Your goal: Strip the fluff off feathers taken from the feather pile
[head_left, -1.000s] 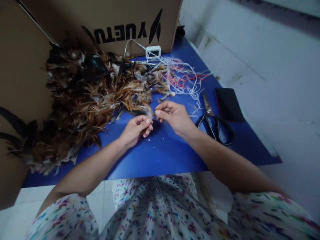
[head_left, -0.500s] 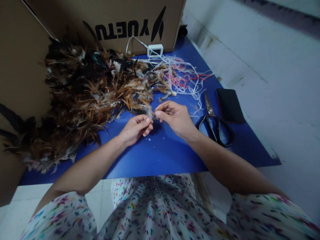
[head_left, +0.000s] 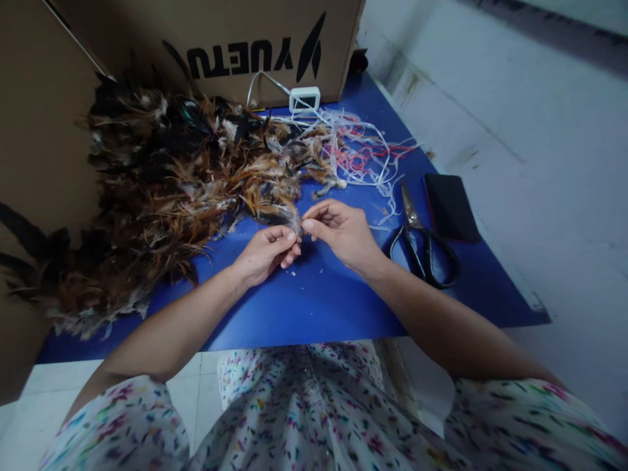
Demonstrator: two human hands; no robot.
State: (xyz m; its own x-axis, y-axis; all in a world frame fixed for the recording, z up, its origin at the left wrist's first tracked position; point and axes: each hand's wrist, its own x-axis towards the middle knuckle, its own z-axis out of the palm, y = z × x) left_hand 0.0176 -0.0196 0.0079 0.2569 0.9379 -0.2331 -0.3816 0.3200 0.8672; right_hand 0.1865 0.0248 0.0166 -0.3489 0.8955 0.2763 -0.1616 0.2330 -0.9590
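Observation:
My left hand (head_left: 269, 252) is closed in a pinch over the blue table, thumb pressed to the fingers. Opposite it, my right hand (head_left: 343, 235) pinches with thumb and index finger, the fingertips of both hands almost meeting. Between them shows the grey, fluffy base of a dark feather (head_left: 277, 214); its quill is mostly hidden by my fingers. Just beyond my hands spreads a large heap of brown and black feathers (head_left: 196, 176). Scissors with black handles (head_left: 426, 255) lie to the right of my right hand, blades pointing away from me.
White and red plastic strings (head_left: 363, 154) lie tangled at the back right, near a small white device with a dark screen (head_left: 304, 99). A black phone-like slab (head_left: 451, 206) rests by the right table edge. Cardboard boxes (head_left: 265, 33) stand behind and left; a wall (head_left: 540, 163) borders the right.
My right hand has shifted very slightly to the left and turned a little. My left hand holds its place, and the things on the table lie as before.

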